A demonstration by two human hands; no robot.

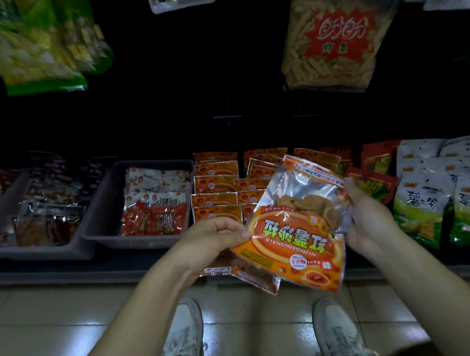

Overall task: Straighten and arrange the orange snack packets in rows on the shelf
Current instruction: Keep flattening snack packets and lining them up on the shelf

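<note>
While grey tray (102, 216) left of orange packet rows (217, 184) holds red-white packets (157, 214), left hand (214, 240) pinches upside-down orange snack packet (294, 241) at left edge, just before rows; right hand (368, 216) grips opposite side, fingers (355, 192) curled.

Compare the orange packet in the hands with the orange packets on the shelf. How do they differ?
The held packet is lifted, gripped by the left hand and right hand; the shelf packets lie flat. The held packet is tilted; the shelf packets sit mostly straight in overlapping rows. Both share the same orange design.
</note>
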